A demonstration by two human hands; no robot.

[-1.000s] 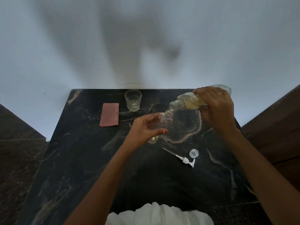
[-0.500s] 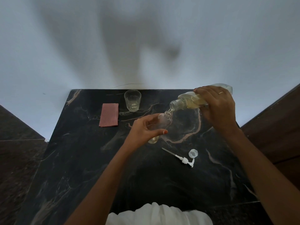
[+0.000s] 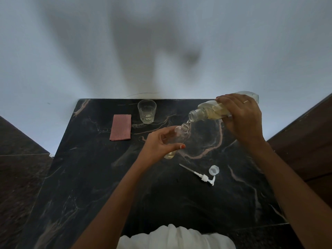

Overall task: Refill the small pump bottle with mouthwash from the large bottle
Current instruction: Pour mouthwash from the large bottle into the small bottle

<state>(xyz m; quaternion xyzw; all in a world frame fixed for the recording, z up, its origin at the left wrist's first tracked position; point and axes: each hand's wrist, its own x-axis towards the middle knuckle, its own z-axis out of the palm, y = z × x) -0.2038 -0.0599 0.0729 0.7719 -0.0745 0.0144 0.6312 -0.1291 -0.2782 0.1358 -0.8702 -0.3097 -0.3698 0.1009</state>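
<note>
Head view: left hand [image 3: 159,143] fingers wrap small pump bottle [image 3: 178,135], tilted; right hand [image 3: 242,119] fingers curl round large bottle [image 3: 206,112], mouth just above small neck.

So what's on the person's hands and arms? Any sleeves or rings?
No sleeves show: both forearms are bare. The right hand wears a thin pale ring on one finger. The left hand has an orange-red painted thumbnail. No watch or bracelet shows.

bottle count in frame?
2. The large bottle is tilted in the right hand, its mouth just above the small bottle, which the left hand holds. No others show.
</note>
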